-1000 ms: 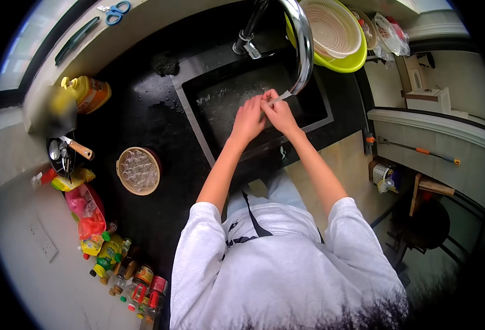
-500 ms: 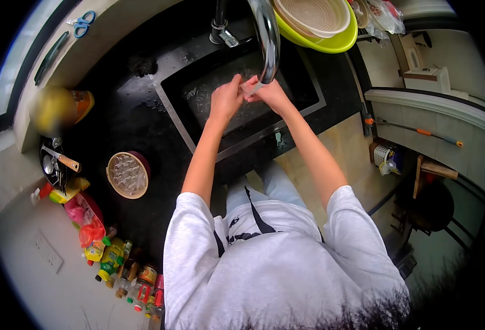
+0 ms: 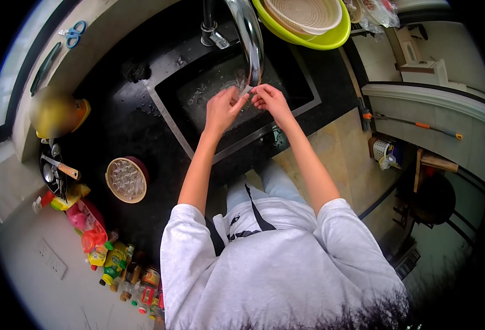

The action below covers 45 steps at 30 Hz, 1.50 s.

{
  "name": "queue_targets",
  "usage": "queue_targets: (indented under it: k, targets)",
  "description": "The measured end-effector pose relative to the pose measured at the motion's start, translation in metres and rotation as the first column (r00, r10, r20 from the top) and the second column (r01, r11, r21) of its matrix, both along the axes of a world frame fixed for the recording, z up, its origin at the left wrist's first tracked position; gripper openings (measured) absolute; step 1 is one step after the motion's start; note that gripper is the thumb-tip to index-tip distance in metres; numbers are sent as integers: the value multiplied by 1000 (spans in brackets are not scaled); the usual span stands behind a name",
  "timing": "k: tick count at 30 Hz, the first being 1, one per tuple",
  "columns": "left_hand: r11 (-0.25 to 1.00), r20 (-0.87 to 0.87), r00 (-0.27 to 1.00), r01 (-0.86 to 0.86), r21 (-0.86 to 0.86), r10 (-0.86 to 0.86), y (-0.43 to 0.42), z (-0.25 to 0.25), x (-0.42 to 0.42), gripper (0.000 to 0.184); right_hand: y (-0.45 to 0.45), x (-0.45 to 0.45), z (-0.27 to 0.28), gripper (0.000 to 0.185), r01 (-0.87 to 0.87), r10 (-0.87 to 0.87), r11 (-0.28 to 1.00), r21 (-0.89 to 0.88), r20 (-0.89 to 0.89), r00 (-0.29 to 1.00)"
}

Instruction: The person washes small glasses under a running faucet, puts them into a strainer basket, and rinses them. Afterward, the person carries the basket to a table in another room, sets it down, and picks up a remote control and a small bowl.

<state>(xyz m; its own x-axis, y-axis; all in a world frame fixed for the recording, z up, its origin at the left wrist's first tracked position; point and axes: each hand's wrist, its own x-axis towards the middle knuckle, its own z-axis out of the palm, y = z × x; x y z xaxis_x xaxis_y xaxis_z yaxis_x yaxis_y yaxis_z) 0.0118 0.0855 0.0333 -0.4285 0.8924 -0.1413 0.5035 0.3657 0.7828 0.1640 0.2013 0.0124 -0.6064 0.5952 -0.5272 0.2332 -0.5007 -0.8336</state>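
Over the sink point(image 3: 169, 119), my left hand point(image 3: 224, 110) is closed, thumb and fingertips pinched together under the spout of the chrome faucet point(image 3: 249, 41). Close to its right, my right hand point(image 3: 272, 103) is also closed, fingers bent in a pinch toward the left fingertips. A small whitish, see-through piece point(image 3: 246, 90) shows between the two hands; whether it is a thin object or running water, I cannot make out. Bubbles and ripples of water point(image 3: 198, 99) show in the basin behind the hands.
Left of the sink, a round basket point(image 3: 109, 186) holds clear, shiny rounded pieces. A lime-green basin point(image 3: 336, 41) with strainers stands at the back right. Blue scissors point(image 3: 74, 34) lie on the ledge. Several bottles point(image 3: 114, 263) line the counter's left edge, near a utensil holder point(image 3: 52, 168).
Both hands have come slightly nearer to me and a little apart, with the fingertips now just under the spout. The whole view has shifted slightly.
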Motion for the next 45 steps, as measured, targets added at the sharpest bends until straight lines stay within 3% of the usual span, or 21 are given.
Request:
queue_targets:
  k: [2,5,9,10,11,12,14,18,20,23,26,28,29,30,32,34,36,40,42,44,45]
  targets:
    - [966,138,987,-115,234,84,0,-4,8,27,7,12,-8,20,-23,19,997,74,64,998]
    - [887,338,906,-358,291,254,3,-16,24,21,36,9,-5,17,-55,4,946,321,157,988]
    - [901,541,820,-362,240,186,8,-44,31,16,75,-51,43,20,-135,21,792,595,194,981]
    - [895,533,823,-372,245,197,11,-28,36,16,87,-68,49,22,-249,160,620,744,191,968]
    - [866,771,576,-497,65,272,12,-12,43,16,95,-83,56,23,-322,292,403,857,212,932]
    - [822,910,258,-553,-136,325,12,0,45,18,103,-94,61,23,-317,309,395,862,200,930]
    - [829,916,266,-548,-113,300,3,-4,43,19,113,-114,72,24,-556,558,198,807,373,741]
    - [791,747,396,-545,-277,534,-20,-16,40,34,124,-123,88,21,-587,643,-41,809,471,604]
    - [832,319,787,-554,-12,528,-32,-32,37,35,134,-137,87,21,-597,664,-96,797,498,558]
    - [861,173,846,-508,-26,505,-44,-32,28,33,154,-160,70,22,-533,712,-297,792,556,429]
    - [907,0,910,-412,-93,414,-46,-19,20,28,150,-155,74,21,-524,693,-206,827,501,518]
    - [790,37,790,-613,6,612,-43,-9,23,27,118,-120,81,18,-326,491,194,925,197,849]
    - [661,362,584,-738,-138,727,-44,-30,21,29,104,-104,69,19,-197,373,284,938,81,924]
    - [658,358,583,-742,-131,729,-36,-19,24,29,86,-87,58,26,-135,298,374,918,19,954]
    - [555,632,339,-813,-176,697,-23,10,47,33,54,-49,40,42,-318,400,494,809,113,909]
    - [577,695,289,-787,-219,658,-18,2,57,31,27,-27,29,44,-381,479,561,735,87,874]
    - [530,830,140,-822,-207,540,-8,0,69,34,14,-19,5,37,-612,636,761,214,-63,769]
    - [605,906,117,-777,-171,406,-4,-4,88,36,12,-7,-11,27,-655,671,741,147,-154,725]
    - [563,860,141,-805,-189,491,-15,12,104,41,33,-9,-11,24,-883,889,456,110,-21,457]
    - [449,819,104,-871,-200,565,-52,28,117,45,56,-14,-1,22,-740,702,534,-409,-272,658]
    - [503,847,168,-855,-130,505,-83,33,124,45,67,-17,-10,21,-747,721,535,-395,-248,648]
